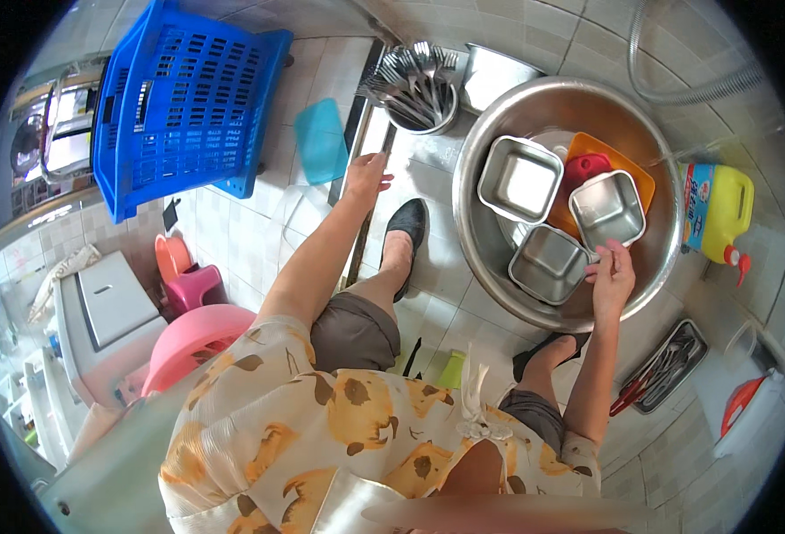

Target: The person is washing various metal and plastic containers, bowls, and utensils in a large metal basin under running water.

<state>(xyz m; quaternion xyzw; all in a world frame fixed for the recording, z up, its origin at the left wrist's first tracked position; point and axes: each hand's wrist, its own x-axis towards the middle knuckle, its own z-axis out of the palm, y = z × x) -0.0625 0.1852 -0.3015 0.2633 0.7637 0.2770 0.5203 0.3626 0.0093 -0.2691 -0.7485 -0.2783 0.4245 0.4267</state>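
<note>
- Steel tin (607,212) just ahead of the fingers of the right hand (613,278); second tin (547,265) just left of them; basin (462,182) around both.
- Right fingers bent, near the rims; whether clamped, I cannot tell.
- Left hand (368,174): fingers apart, cutlery (417,84) ahead and rightward.

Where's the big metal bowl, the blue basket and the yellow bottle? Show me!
Big metal bowl (588,110), head view: on its inner wall.
Blue basket (198,133), head view: on its slatted side.
Yellow bottle (721,222), head view: on its body, beside the label.
</note>
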